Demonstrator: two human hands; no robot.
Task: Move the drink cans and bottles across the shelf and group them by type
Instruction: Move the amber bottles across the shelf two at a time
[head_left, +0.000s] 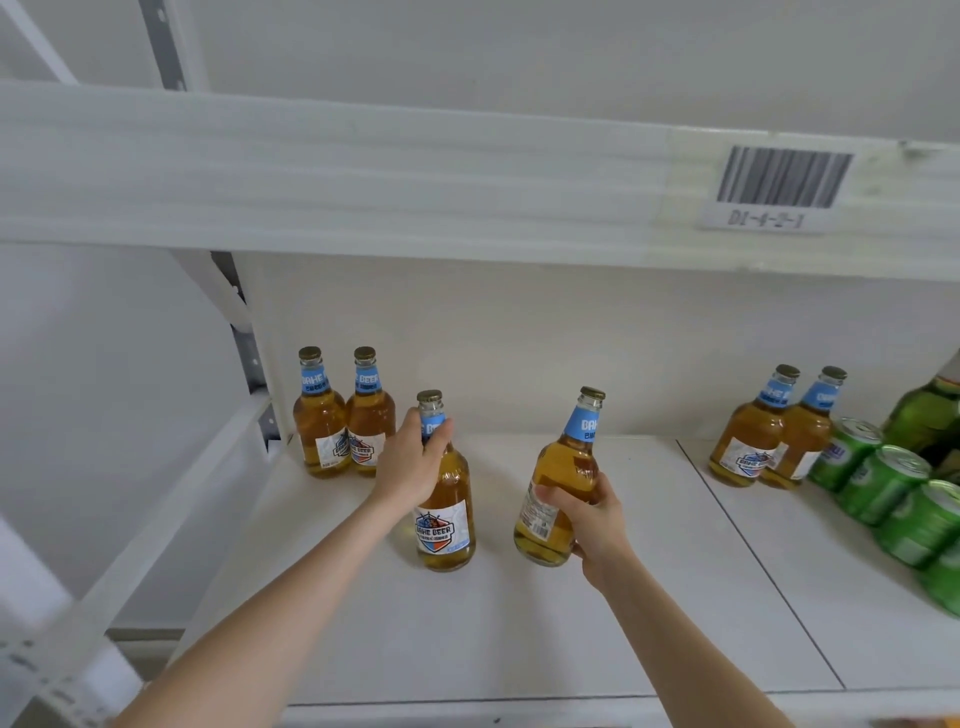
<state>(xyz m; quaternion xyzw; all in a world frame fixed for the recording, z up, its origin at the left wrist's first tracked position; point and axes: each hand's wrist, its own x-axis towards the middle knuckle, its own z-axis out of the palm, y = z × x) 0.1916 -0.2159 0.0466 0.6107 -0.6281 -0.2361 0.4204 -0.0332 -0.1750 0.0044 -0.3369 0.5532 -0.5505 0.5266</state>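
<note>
While left hand (410, 462) clasps upright bottle (448, 525) by neck | right hand (597, 519) grips tilted bottle (569, 462) low | glass likely heavy, slick, breakable

Shop or stockroom: white metal shelving (571, 597), barcode location label (779, 187) on upper shelf's front edge, beer bottles (340, 415) and green cans (883, 483) stocked in multiples.

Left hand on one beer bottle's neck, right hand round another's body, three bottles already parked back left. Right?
Not three. The head view shows two parked back left: the corner bottle and its neighbour. The rest stands: the left hand grips the neck of the upright bottle, the right hand holds the body of the tilted bottle.
</note>
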